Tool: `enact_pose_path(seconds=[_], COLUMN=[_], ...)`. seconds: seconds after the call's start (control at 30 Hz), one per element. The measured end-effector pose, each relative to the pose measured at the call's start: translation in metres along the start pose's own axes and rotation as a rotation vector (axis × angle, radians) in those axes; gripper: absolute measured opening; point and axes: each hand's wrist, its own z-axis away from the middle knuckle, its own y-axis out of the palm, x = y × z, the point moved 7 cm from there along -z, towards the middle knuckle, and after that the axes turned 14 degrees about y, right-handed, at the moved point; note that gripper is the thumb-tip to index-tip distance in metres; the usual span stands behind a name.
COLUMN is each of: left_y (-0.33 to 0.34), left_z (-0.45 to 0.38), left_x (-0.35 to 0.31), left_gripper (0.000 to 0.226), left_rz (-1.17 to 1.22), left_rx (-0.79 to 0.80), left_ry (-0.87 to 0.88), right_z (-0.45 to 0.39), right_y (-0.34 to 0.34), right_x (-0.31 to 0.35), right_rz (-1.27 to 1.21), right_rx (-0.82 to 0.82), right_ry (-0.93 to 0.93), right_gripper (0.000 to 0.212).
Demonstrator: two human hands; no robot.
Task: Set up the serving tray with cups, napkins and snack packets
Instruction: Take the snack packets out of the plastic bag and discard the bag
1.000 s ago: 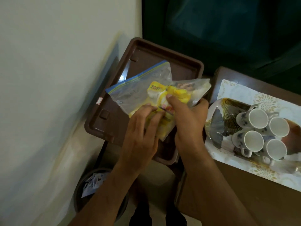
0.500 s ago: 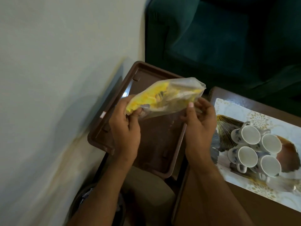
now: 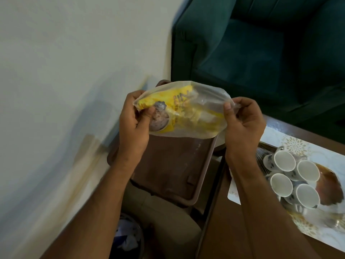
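I hold a clear zip bag (image 3: 188, 111) stuffed with yellow snack packets in the air above the brown serving tray (image 3: 173, 169). My left hand (image 3: 133, 124) pinches the bag's left end and my right hand (image 3: 242, 122) grips its right end. The tray lies below the bag with nothing visible in it. Several white cups (image 3: 293, 178) with dark patterns lie clustered on a patterned placemat (image 3: 298, 146) at the right. No napkins are visible.
A pale wall fills the left side. A dark green armchair (image 3: 261, 53) stands behind the tray. The placemat lies on a brown wooden table (image 3: 233, 230). A bin with crumpled paper (image 3: 128, 238) sits low by the wall.
Both hands have turned the bag and raised it, now stretching it between them by its ends. The view has tilted up, so the tray and cups sit lower in the picture.
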Motion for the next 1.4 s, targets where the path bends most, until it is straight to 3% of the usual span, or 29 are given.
enact_pose_path(seconds=[0.5, 0.6, 0.73, 0.8, 0.9, 1.03, 1.17, 1.33, 1.4], left_y=[-0.026, -0.027, -0.028, -0.027, -0.025, -0.027, -0.017, -0.02, -0.022], left_z=[-0.021, -0.022, -0.027, -0.03, -0.035, -0.035, -0.013, -0.005, -0.009], left_x=[-0.018, -0.018, -0.023, -0.024, -0.022, -0.012, 0.014, 0.022, 0.021], left_gripper=[0.005, 0.005, 0.013, 0.018, 0.008, 0.037, 0.05, 0.007, 0.015], left_rz=[-0.008, 0.035, 0.093, 0.124, 0.178, 0.182, 0.099, -0.001, 0.034], left_rx=[-0.146, -0.179, -0.219, -0.224, -0.211, -0.136, 0.01, -0.035, -0.072], left_ry=[0.017, -0.036, -0.078, -0.095, -0.123, -0.154, -0.306, -0.305, -0.29], right_z=[0.012, 0.013, 0.01, 0.009, 0.005, 0.0, 0.001, 0.003, 0.002], right_y=[0.008, 0.009, 0.016, 0.018, 0.02, 0.019, 0.02, 0.015, 0.014], right_x=[0.045, 0.046, 0.032, 0.02, 0.01, 0.015, 0.017, 0.013, 0.012], right_rz=[-0.079, -0.123, -0.105, -0.035, 0.045, -0.036, -0.115, -0.117, -0.097], right_rx=[0.022, 0.049, 0.243, 0.277, 0.225, 0.172, 0.176, 0.153, 0.149], right_ry=[-0.113, -0.1, -0.002, 0.046, 0.08, 0.036, 0.042, 0.066, 0.068], right_gripper=[0.007, 0.021, 0.061, 0.069, 0.047, 0.012, 0.011, 0.015, 0.015])
